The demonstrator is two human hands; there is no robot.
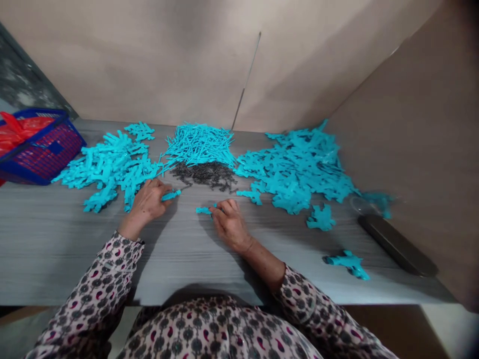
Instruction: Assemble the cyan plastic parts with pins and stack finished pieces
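My left hand [150, 198] is closed on a narrow turquoise plastic piece [171, 195], its tip pointing right. A thin dark bit [186, 186] lies at or very near that tip; I cannot tell whether they touch. Just to the right, my right hand [230, 223] pinches another turquoise plastic part [204, 210], whose end sticks out leftward above the table; my fingers hide the remainder. Beyond both hands is a pile of small dark slender pieces [204, 173], too small to name. Behind it rises a heap of thin turquoise sticks [202, 144].
Turquoise plastic parts are heaped at left [108, 162] and right [295, 167]. A toy-gun-shaped turquoise piece [348, 263] lies front right, near a long dark case [396, 245]. A blue basket [45, 149] holding a red bag stands at far left. Panels border the back and right.
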